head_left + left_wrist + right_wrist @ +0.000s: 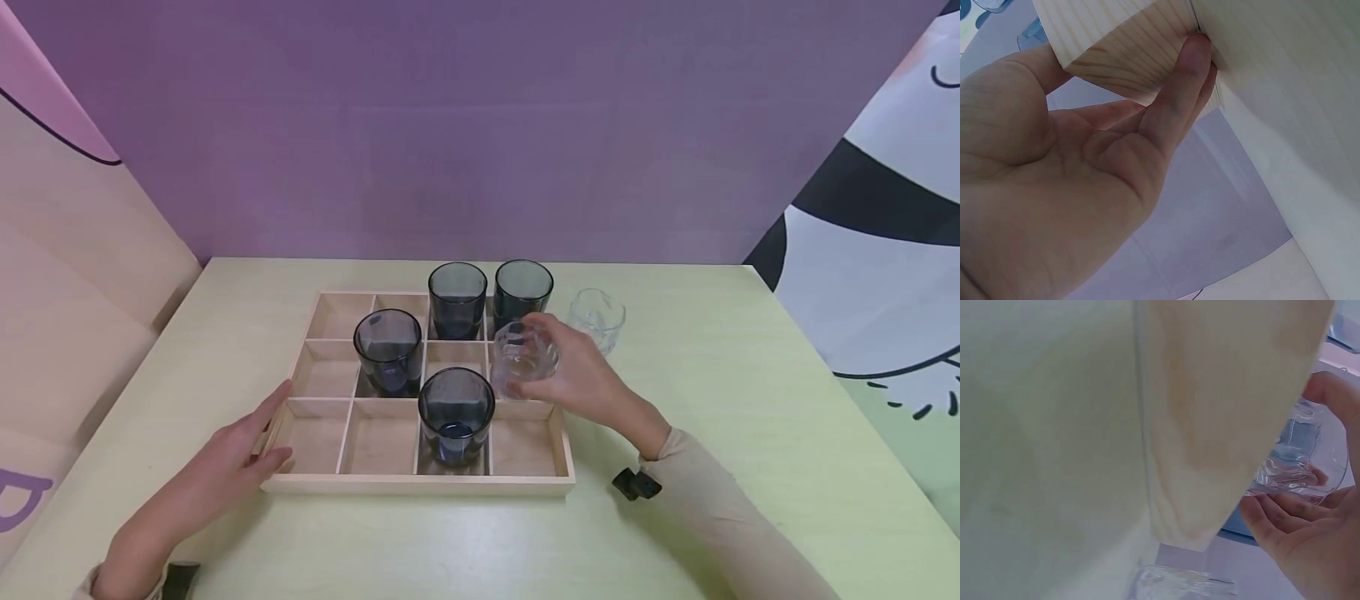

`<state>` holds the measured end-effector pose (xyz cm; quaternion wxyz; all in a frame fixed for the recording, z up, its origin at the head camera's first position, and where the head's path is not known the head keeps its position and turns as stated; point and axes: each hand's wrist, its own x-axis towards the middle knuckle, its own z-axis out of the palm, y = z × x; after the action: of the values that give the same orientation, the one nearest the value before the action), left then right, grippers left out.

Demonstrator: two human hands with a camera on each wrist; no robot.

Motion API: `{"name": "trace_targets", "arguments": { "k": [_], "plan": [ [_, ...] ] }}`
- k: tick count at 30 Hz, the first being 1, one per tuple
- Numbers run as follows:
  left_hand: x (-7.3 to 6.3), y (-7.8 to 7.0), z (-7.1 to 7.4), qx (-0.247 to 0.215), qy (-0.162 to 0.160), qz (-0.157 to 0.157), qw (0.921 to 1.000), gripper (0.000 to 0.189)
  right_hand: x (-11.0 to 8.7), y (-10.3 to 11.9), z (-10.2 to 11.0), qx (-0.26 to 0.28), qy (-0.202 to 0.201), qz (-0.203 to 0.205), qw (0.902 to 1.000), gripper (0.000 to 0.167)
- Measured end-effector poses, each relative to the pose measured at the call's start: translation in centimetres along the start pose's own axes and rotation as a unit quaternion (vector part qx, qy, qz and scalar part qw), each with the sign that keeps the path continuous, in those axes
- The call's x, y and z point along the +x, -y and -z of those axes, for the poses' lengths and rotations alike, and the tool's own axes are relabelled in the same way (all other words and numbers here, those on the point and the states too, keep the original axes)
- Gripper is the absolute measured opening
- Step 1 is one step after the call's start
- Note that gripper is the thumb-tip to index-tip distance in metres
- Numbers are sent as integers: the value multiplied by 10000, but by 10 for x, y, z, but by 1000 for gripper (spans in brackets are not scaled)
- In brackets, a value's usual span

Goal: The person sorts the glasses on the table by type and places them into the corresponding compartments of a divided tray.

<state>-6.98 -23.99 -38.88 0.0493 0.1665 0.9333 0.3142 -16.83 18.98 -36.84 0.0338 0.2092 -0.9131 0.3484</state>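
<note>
A clear glass (527, 360) is held by my right hand (581, 367), thumb and fingers around its side. It overlaps the rightmost middle-row compartment of the divided wooden tray (420, 485) in the head view. My left hand (225, 471) holds the tray's left wall near the front corner; in the left wrist view its fingers (1192, 59) lie along the outer side while the thumb tip is hidden behind the wood. Several smoky dark glasses stand upright in compartments: one at front (456, 421), one in the middle row (388, 354), two at the back (457, 300).
Another clear glass (597, 321) stands on the pale table (712, 350), right of the tray's back corner. A purple backdrop (480, 133) rises behind the table. Printed panels flank both sides. A black clip (636, 484) hangs by the right sleeve.
</note>
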Motion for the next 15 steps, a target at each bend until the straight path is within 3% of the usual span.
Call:
{"name": "trace_targets", "arguments": {
  "k": [15],
  "plan": [
    [-1, 2, 0, -16, -44, 8, 10000, 79, -3, -7, -12, -56, 142, 88, 9998, 87]
  ]
}}
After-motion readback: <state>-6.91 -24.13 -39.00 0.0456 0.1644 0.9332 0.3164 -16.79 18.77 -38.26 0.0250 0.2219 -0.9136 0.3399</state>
